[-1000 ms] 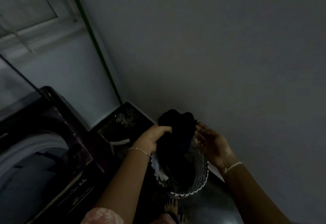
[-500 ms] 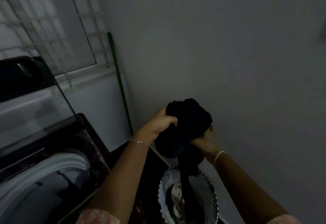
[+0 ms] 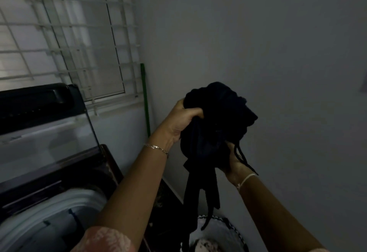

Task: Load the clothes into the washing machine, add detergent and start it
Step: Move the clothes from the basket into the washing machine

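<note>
Bundle of soft black clothes (image 3: 214,124) is held at centre frame, above the white scallop-rimmed laundry basket (image 3: 228,225) and right of the open top-loading washing machine (image 3: 59,202) at lower left. The left hand (image 3: 182,121) clenches its upper folds and the right hand (image 3: 233,162) grasps its underside. It looks light and limp, best gathered in fistfuls; its long axis runs vertically, loose tails hanging toward the basket

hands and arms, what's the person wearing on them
Both forearms are bare. The left hand has a thin gold-coloured chain bracelet at its wrist. The right hand has a pale thread band tied round its wrist. A pink patterned sleeve shows at the left upper arm, at the view's bottom edge.
</note>
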Demonstrator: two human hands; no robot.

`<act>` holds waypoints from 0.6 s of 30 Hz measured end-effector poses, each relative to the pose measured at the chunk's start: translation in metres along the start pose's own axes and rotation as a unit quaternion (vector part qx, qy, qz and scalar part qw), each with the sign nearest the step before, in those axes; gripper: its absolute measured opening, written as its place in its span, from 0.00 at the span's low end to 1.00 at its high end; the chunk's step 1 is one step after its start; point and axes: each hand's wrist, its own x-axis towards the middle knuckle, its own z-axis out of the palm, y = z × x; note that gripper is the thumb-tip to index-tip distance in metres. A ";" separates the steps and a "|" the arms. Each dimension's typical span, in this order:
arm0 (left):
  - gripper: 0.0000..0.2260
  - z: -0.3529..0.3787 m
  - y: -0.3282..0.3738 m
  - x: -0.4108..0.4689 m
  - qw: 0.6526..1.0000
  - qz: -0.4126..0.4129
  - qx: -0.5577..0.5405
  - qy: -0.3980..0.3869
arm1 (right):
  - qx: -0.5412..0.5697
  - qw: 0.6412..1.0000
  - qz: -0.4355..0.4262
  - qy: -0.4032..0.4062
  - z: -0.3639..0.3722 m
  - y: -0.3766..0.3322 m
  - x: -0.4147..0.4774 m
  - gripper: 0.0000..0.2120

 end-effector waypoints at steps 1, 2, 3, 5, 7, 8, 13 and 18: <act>0.08 -0.006 -0.002 0.000 1.000 -0.012 -0.005 0.005 | 0.033 0.999 -0.011 0.003 0.002 -0.004 0.002 0.17; 0.06 -0.013 -0.004 0.000 1.000 -0.027 -0.011 0.008 | 0.063 0.998 -0.025 0.006 0.006 -0.011 0.002 0.15; 0.06 -0.020 -0.008 0.001 0.999 -0.047 -0.017 0.008 | 0.091 0.995 -0.035 0.002 0.010 -0.018 0.002 0.14; 0.11 -0.033 -0.020 0.002 0.994 -0.103 -0.039 -0.017 | 0.134 0.990 -0.036 -0.018 0.021 -0.033 0.005 0.15; 0.19 -0.039 -0.028 -0.001 0.984 -0.157 -0.063 -0.060 | 0.163 0.986 -0.026 -0.035 0.036 -0.047 0.006 0.17; 0.22 -0.041 -0.033 -0.001 0.981 -0.170 -0.066 -0.067 | 0.168 0.985 -0.022 -0.036 0.042 -0.052 0.008 0.18; 0.39 -0.047 -0.040 0.003 0.989 -0.141 0.035 0.009 | 0.155 0.987 -0.015 -0.036 0.062 -0.069 0.015 0.17; 0.73 -0.055 -0.047 0.003 0.979 -0.087 0.184 0.006 | 0.157 0.987 -0.019 -0.030 0.071 -0.087 0.019 0.20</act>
